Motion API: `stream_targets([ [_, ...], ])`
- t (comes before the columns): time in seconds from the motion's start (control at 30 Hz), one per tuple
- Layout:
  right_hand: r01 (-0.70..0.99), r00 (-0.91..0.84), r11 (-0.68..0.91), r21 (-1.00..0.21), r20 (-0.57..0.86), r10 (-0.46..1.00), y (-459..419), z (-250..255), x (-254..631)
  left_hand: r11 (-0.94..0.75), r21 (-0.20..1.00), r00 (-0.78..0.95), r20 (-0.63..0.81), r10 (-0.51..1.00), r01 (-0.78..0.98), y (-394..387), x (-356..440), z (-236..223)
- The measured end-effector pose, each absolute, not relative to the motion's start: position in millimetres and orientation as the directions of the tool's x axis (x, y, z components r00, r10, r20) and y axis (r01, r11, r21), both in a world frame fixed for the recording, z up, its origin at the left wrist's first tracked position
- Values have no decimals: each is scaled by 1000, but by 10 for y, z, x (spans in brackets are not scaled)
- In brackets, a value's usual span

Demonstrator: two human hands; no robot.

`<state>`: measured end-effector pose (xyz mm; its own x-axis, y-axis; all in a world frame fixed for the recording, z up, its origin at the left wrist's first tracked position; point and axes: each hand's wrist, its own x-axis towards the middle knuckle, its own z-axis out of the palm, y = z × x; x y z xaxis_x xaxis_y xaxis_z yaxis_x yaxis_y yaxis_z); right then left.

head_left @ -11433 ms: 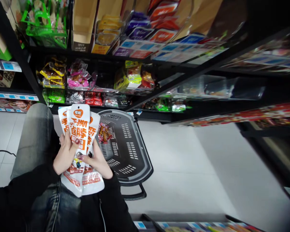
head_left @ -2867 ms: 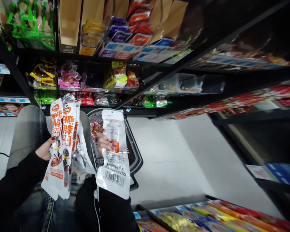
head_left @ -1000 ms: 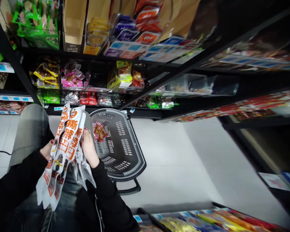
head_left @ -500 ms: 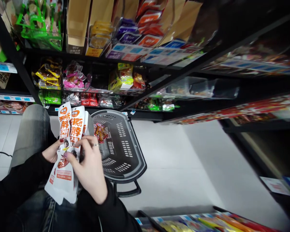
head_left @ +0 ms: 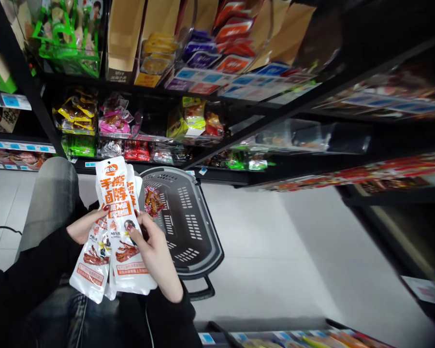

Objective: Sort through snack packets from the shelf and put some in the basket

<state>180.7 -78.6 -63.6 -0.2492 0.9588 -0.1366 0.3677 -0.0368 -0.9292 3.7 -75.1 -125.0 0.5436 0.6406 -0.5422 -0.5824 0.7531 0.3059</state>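
Note:
I hold a stack of white snack packets with orange lettering (head_left: 119, 227) in front of my lap. My left hand (head_left: 82, 224) grips the stack from the left, its thumb on the front packet. My right hand (head_left: 154, 253) clasps the same stack from the right, thumb pressed on the front face. The packets overlap, so how many there are is unclear. Just beyond them a dark grey shopping basket (head_left: 199, 241) stands on the floor with a small red and orange snack bag (head_left: 152, 200) inside.
Black shelves (head_left: 217, 96) packed with colourful snack bags run from the left across to the right. My raised knee in grey jeans (head_left: 50, 198) is at the left. Pale tiled floor (head_left: 275, 251) lies right of the basket. Another shelf edge (head_left: 275, 336) shows at the bottom.
My right hand, which half a second ago reached over the packets' front, now holds their right side. The stack has been squared up and faces me.

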Motion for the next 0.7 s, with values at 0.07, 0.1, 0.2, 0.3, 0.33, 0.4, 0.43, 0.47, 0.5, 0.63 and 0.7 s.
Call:
stream_targets([
  [0.07, 388, -254, -29, -921, -137, 957, -829, -589, 1840, 747, 337, 484, -596, 640, -573, -759, 60, -1254],
  [0.1, 415, -241, -18, -910, -129, 962, -849, -558, 1853, 746, 347, 462, -615, 639, -569, -761, 68, -1256],
  [0.2, 485, -165, 0, -875, -91, 982, -877, -493, 1910, 744, 378, 418, -646, 639, -551, -758, 77, -1257],
  [0.3, 400, -133, -101, -911, -167, 977, -850, -517, 2015, 737, 408, 402, -644, 651, -539, -752, 73, -1248],
  [0.33, 345, -123, -148, -927, -201, 972, -833, -540, 2053, 737, 410, 403, -643, 652, -538, -751, 72, -1244],
  [0.4, 244, -78, -207, -947, -232, 969, -802, -590, 2117, 732, 416, 403, -636, 658, -540, -755, 71, -1237],
  [0.43, 205, -48, -219, -954, -233, 971, -792, -611, 2135, 726, 421, 402, -628, 666, -544, -759, 72, -1237],
  [0.47, 176, -27, -226, -958, -234, 972, -790, -628, 2141, 717, 429, 400, -618, 677, -550, -765, 73, -1238],
  [0.5, 159, -22, -232, -960, -238, 971, -794, -640, 2136, 707, 440, 399, -605, 689, -554, -771, 75, -1241],
  [0.63, 193, -120, -248, -949, -273, 954, -865, -632, 2064, 681, 477, 407, -558, 723, -556, -795, 78, -1247],
  [0.7, 199, -117, -236, -951, -262, 958, -894, -610, 2074, 678, 481, 400, -561, 725, -556, -796, 77, -1234],
])
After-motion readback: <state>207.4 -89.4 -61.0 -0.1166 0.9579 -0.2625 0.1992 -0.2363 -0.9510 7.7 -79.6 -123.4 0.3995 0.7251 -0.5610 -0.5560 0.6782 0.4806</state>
